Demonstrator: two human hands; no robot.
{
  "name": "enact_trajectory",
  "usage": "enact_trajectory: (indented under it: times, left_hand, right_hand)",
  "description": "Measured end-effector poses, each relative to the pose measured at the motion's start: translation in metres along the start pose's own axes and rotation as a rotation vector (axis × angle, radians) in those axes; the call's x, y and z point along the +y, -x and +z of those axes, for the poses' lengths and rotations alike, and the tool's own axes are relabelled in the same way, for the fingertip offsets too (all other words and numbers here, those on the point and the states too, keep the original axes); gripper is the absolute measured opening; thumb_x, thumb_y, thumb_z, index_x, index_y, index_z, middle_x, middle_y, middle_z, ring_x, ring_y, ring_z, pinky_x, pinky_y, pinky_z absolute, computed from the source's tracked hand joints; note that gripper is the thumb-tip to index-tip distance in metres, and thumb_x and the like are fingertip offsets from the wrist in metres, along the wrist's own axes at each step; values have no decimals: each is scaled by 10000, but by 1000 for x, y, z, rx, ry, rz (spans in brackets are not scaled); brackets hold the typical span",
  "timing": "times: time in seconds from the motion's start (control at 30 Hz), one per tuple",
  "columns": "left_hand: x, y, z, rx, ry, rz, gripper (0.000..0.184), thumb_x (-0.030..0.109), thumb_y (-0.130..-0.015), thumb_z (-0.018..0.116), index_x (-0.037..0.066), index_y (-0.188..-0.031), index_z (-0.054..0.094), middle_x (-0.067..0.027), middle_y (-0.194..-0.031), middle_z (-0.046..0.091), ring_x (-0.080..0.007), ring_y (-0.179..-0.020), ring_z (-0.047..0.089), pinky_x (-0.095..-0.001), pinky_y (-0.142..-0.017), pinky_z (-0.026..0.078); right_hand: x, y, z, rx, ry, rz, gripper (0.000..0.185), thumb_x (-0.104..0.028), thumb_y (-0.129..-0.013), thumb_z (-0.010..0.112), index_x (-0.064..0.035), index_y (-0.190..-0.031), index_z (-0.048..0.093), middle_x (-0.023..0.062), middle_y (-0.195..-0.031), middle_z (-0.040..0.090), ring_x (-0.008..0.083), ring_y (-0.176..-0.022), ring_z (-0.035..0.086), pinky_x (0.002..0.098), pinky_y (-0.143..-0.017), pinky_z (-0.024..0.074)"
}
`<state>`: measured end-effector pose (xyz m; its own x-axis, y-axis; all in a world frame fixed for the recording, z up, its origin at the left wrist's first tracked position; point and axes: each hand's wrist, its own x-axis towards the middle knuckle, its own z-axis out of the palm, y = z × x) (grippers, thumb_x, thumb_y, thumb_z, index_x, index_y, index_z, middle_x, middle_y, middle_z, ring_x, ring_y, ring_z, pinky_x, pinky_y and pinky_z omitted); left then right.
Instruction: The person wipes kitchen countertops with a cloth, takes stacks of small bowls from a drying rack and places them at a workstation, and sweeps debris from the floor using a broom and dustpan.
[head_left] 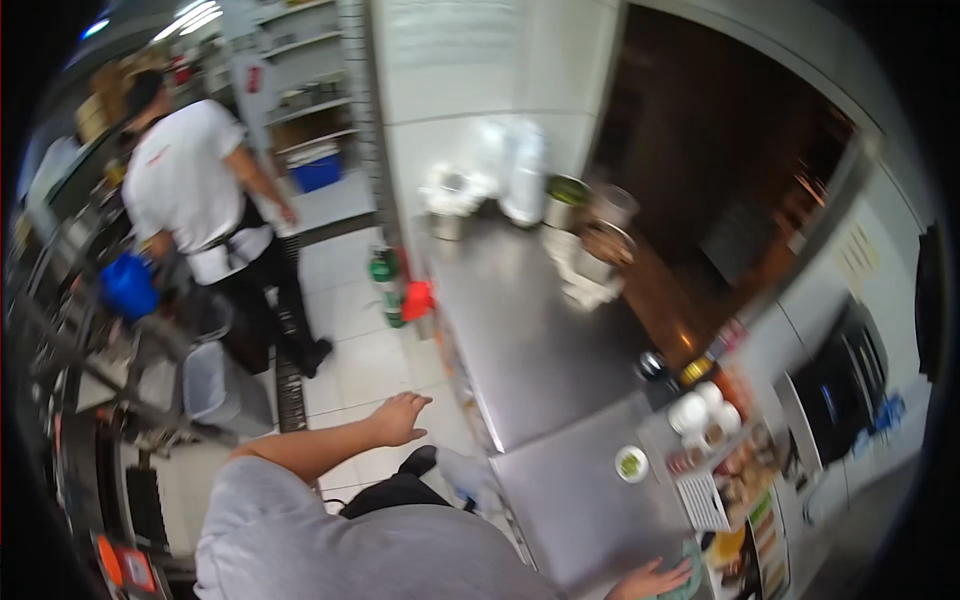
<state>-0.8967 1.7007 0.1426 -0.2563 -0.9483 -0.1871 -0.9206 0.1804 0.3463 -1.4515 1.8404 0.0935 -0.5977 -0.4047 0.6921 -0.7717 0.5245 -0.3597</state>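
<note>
My left hand [402,418] hangs in the air over the white tiled floor, left of the steel counter. Its fingers are loosely stretched out and nothing is in them. At the bottom of the view my right hand [655,580] is low over the counter's near right edge, fingers extended. A pale green cloth [690,572] lies by its fingertips; whether they press on it I cannot tell. Farther up the steel counter [590,500] stands a small white bowl [631,464] with chopped green bits in it.
Ingredient containers [755,470] and a white slotted tray [703,502] line the counter's right side. Tubs and a crumpled cloth [580,275] stand at its far end. A co-worker in a white shirt [190,165] is at the left, near a grey bin [225,385].
</note>
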Motion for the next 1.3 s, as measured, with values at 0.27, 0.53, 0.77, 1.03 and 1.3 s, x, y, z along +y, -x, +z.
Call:
enact_trajectory:
  times: [0.27, 0.53, 0.77, 1.03, 1.3]
  left_hand:
    - [-229, 157, 195, -478, 144, -733, 593, 515, -787, 633, 16, -1107, 638, -213, -1102, 629, -349, -1070, 580, -437, -917, 454]
    - [-343, 366, 247, -452, 405, -1071, 536, 543, -815, 557, 131, -1145, 646, -194, -1197, 591, -342, -1106, 570, -411, -926, 450]
    - [-396, 383, 61, 15, 477, -1156, 456, 457, -815, 555, 65, -1020, 664, -176, -1062, 636, -331, -982, 604, -398, -858, 480]
    - [-570, 200, -66, 171, 659, -690, 439, 387, -842, 625, 78, -1153, 589, -164, -1065, 645, -326, -950, 627, -393, -836, 486]
    - [-788, 49, -108, 618, 736, -1058, 425, 360, -828, 624, 72, -1139, 600, -180, -1051, 647, -332, -987, 615, -415, -849, 478]
  right_hand:
    - [-377, 71, -14, -832, -1051, -666, 387, -48, -763, 595, -23, -1149, 564, 214, -1355, 420, 386, -1250, 391, 461, -1044, 311]
    - [-586, 252, 64, -1446, -957, -1086, 354, -133, -757, 639, -58, -1103, 614, 183, -1165, 576, 334, -1087, 537, 380, -947, 418]
    - [-456, 460, 371, -1805, 411, -1817, 467, -443, -797, 605, -57, -1050, 672, 180, -1126, 627, 326, -1042, 600, 410, -905, 462]
    - [-616, 411, 333, -1947, 533, -1137, 463, -445, -800, 592, -56, -1036, 680, 179, -1134, 624, 325, -1028, 606, 410, -899, 464]
    - [-908, 510, 518, -1824, 483, -1348, 460, -446, -804, 579, -55, -1021, 687, 178, -1142, 621, 325, -1013, 612, 411, -894, 466]
